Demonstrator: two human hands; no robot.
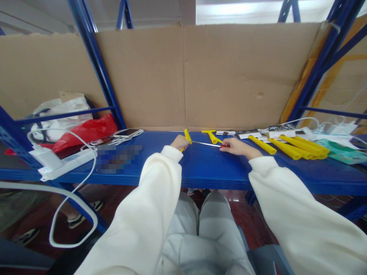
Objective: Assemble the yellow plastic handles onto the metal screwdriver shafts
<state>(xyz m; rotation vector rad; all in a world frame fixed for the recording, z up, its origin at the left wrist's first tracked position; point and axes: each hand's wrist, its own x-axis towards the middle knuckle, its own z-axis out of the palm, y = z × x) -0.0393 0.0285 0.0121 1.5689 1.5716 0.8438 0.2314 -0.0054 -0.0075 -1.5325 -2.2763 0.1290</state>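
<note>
With the yellow piece [187, 136] held in the left hand [180, 143], the screwdriver [206, 144] gripped in the right hand [233, 147] is apparently applied from three o'clock, steady alignment being needed.

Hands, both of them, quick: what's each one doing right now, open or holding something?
Left hand: closed, holding a yellow piece.
Right hand: closed, holding a red-handled tool.

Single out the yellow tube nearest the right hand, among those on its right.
The leftmost yellow tube, beside the wrist of the right hand; the other tubes lie farther right.
</note>
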